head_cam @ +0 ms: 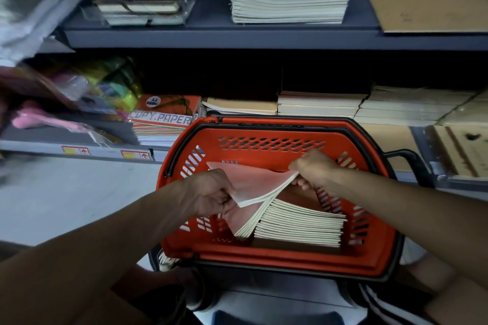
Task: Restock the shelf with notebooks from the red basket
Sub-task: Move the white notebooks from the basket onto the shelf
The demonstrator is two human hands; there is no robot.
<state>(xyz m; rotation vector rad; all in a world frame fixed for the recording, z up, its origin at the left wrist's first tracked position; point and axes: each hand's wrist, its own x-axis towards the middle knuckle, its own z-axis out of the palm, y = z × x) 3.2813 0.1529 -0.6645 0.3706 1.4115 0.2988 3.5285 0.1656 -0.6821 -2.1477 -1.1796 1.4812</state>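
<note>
So this is the pick-up step, grabbing a batch out of the red basket [266, 140] before anything goes on the shelf [211, 37]; both hands are down inside it, lifting a small bundle of pink-covered notebooks [253, 187] off the rest; the left hand [211, 192] has its fingers curled around the bundle's near-left edge, thumb on top, and the right hand [311, 169] pinches the far-right corner, fingers tucked under it; the bundle is tilted up, its lower edge looks like it's touching the stack of notebooks [298, 227] lying flat along the basket's right side; next move, I'd guess, is squaring the bundle so no books slip out, then raising it clear of the basket rim toward an open spot on the shelf.
</note>
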